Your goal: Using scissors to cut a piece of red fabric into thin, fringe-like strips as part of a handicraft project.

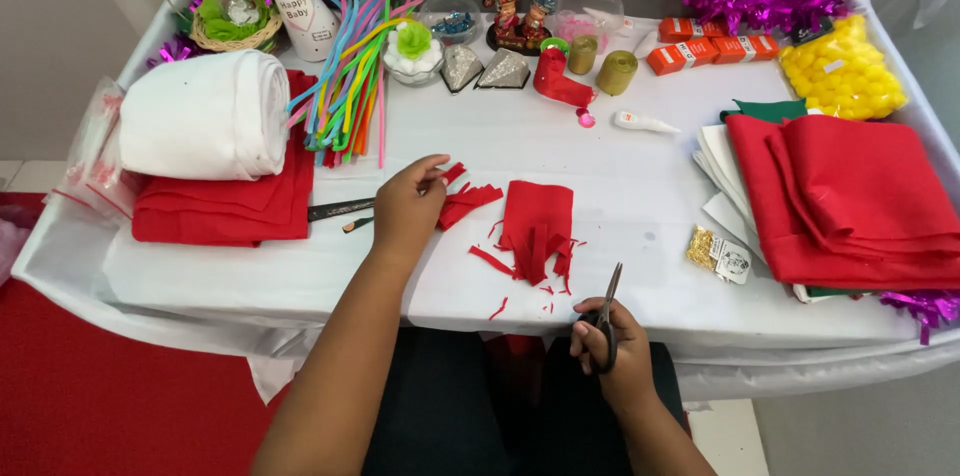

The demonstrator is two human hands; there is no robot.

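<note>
**Red felt partly cut into strips, one bundle already set aside**

The person sits at the near edge of a white-covered surface (620,186). The left hand (408,206) reaches out over the middle of the surface, its fingers (432,176) pinched together on a small bundle of red felt strips (466,201), which lies just left of the main felt piece (535,221). That piece rests near the middle of the surface, a little toward the near edge; its far part looks whole, while its near part is slit into a ragged fringe. Loose red scraps (495,261) lie around it, some close to the near edge.

The right hand (610,341) is held at the near edge, partly off the surface, fingers closed through the handles of a pair of scissors (608,306). The blades point away from the person toward the felt piece and appear shut; they touch no fabric.

Judging by this, the cutting seems about halfway: several strips are freed and gathered, but the uncut part of the piece remains to be worked.

A stack of folded red fabric (850,196) sits at the right edge, untouched, and more red fabric (225,206) lies under a white roll (205,116) at the left edge. Coloured straws (345,76), ribbon spools and small decorations line the far edge.
</note>
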